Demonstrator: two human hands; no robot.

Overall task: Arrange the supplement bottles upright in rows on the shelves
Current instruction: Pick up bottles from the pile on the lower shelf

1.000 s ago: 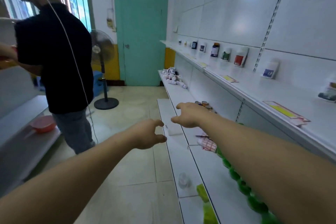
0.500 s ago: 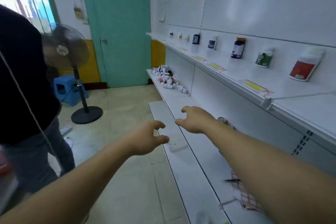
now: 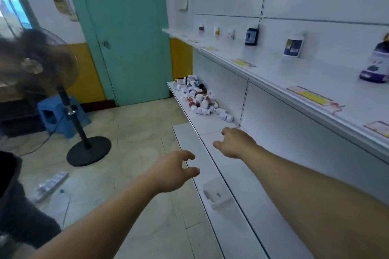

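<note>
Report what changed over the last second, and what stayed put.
The view advanced along the lower shelf toward the pile of supplement bottles, now nearer. The person in black slid to the left edge. Nothing was taken hold of or let go. The left hand and right hand stay stretched forward, holding nothing; the pile stays jumbled.

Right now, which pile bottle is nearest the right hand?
The blue-labelled bottle lying alone, nearer than the pile; the rest are heaped farther back.
</note>
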